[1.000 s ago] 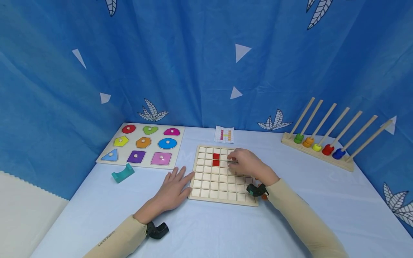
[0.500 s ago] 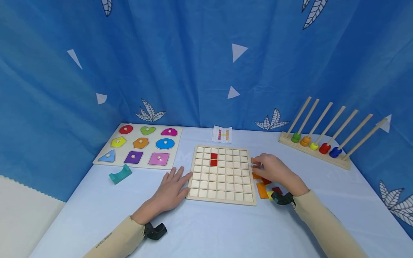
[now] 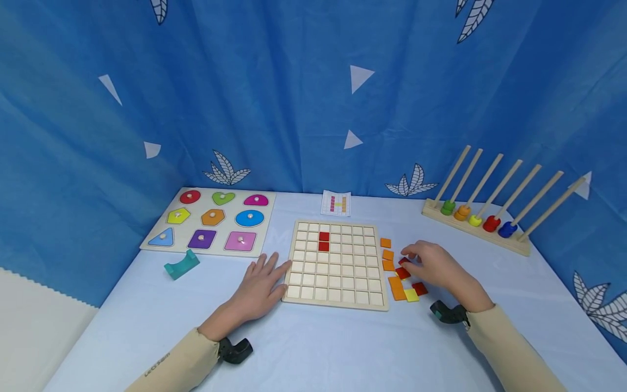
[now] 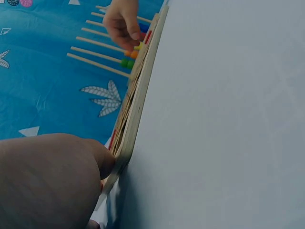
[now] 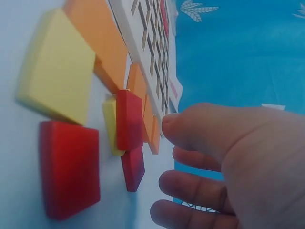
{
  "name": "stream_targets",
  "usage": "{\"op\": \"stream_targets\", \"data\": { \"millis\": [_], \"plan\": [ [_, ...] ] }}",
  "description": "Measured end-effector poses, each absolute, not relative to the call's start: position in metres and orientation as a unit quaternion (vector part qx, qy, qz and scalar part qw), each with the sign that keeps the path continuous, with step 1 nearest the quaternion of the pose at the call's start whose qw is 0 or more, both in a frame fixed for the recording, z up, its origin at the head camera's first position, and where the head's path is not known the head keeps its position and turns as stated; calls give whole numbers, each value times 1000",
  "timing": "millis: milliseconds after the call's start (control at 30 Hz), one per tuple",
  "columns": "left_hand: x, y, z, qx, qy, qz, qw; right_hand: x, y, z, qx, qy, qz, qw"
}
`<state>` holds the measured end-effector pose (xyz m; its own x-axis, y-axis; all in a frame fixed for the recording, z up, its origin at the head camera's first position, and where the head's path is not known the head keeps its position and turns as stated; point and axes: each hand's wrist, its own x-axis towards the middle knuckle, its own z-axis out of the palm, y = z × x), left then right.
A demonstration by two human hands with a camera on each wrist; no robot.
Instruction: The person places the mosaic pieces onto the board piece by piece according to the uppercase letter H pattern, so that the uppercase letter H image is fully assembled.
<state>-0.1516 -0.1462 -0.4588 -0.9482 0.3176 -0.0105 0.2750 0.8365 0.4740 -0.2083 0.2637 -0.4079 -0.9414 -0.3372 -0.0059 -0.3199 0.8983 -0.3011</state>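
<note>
A wooden grid board [image 3: 338,269] lies flat on the table, with two red square tiles [image 3: 324,241] one above the other in its upper part. My left hand [image 3: 262,288] rests with spread fingers at the board's left edge; its thumb [image 4: 102,160] touches the rim in the left wrist view. To the right of the board, my right hand [image 3: 433,265] hovers by a scatter of loose tiles. Its fingers are loosely bent, and in the right wrist view nothing shows between thumb and fingers. Nearest to them are red tiles [image 5: 129,121], one overlapping a yellow tile [image 5: 110,125].
Orange tiles [image 3: 397,288], a yellow tile [image 3: 411,295] and another red tile [image 3: 419,288] lie around there. A pattern card [image 3: 336,203] is behind the board. Left stand a knobbed shape puzzle [image 3: 225,216] and a teal arch [image 3: 182,265]; right, a bead-peg rack [image 3: 475,227].
My right hand has moved from over the board to the right, past the orange tiles, to the red ones. My left hand has stayed at the board's edge.
</note>
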Motion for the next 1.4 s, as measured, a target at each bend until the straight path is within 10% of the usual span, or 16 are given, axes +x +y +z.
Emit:
{"op": "stream_targets", "data": {
  "millis": [1400],
  "plan": [
    [-151,-146,-457,157,957,241,39,-192,266,-425,-189,968,-159,32]
  ]
}}
